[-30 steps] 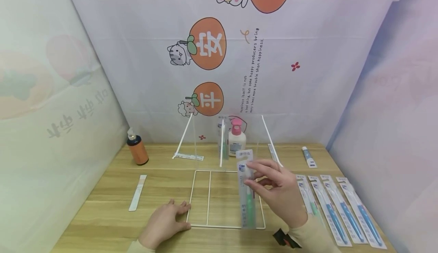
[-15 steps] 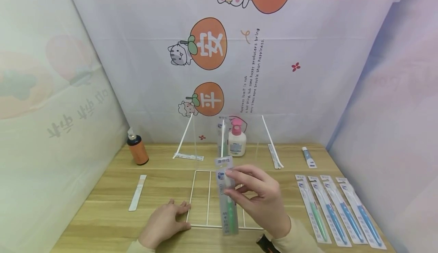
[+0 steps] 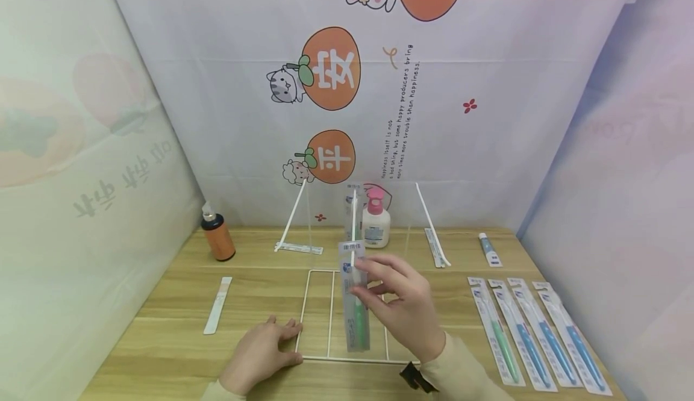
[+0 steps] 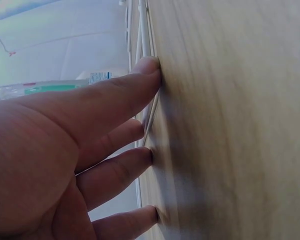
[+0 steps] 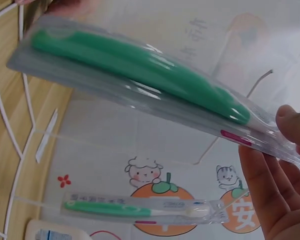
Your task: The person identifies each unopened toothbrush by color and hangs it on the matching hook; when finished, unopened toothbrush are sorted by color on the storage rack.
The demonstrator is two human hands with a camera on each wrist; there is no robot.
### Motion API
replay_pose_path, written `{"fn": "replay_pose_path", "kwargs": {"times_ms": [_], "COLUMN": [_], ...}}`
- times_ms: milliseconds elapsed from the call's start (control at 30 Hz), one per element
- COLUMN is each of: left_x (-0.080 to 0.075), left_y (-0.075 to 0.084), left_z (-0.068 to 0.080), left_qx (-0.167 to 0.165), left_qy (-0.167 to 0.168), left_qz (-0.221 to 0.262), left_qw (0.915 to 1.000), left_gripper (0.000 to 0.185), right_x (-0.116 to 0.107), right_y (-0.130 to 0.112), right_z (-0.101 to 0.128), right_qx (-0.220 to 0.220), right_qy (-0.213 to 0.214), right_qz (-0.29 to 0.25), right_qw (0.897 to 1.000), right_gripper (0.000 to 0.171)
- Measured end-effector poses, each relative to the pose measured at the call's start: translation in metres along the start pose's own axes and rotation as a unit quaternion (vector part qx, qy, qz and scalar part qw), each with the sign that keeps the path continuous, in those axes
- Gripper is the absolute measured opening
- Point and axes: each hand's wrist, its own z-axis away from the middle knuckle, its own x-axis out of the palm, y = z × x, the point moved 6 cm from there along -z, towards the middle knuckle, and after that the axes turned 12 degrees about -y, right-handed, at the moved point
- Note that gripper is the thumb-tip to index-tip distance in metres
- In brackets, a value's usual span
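The left hand (image 3: 260, 356) lies flat on the pale wooden table (image 3: 162, 329), fingers straight, holding nothing. Its fingertips touch the near left corner of the thin white wire frame (image 3: 303, 313), probably to keep the frame from sliding. Just beside it, the right hand (image 3: 403, 307) pinches a long clear plastic pack with a green toothbrush inside (image 3: 355, 304). Thumb and fingers grip the upper part of the pack, so it hangs almost upright over the middle of the frame, its bottom end near the table. Holding it by the top lets the bottom go down first. To the right lie four more flat toothbrush packs (image 3: 534, 329) in a row, one green and three blue, near that hand. Farther back stands another green toothbrush pack (image 3: 351, 214), upright against a white rod. Beside it is a white bottle with a pink cap (image 3: 375, 220), and at the far left a small brown bottle (image 3: 217, 238). The right wrist view shows the held pack (image 5: 140, 75) close up, with the fingertips (image 5: 290, 120) on its end. The left wrist view shows the fingers (image 4: 115, 100) pressed against the wire, which the head view shows less clearly.
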Motion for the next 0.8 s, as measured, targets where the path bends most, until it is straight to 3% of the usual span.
{"fn": "replay_pose_path", "kwargs": {"times_ms": [267,500,800], "left_x": [0.0,-0.001,-0.002], "left_y": [0.001,0.003,0.004], "left_z": [0.0,0.001,0.003], "left_qx": [0.004,0.011,0.013], "left_qy": [0.001,0.005,0.007], "left_qz": [0.003,-0.004,-0.006], "left_qw": [1.0,0.9999,0.9999], "left_gripper": [0.062,0.061,0.061], "right_x": [0.006,0.007,0.01], "right_y": [0.034,0.063,0.093], "right_z": [-0.012,-0.023,-0.035], "right_qx": [0.025,0.072,0.092], "right_qy": [0.0,0.008,0.023], "right_qz": [0.021,0.035,0.061], "right_qw": [0.999,0.997,0.994], "right_gripper": [0.051,0.048,0.051]}}
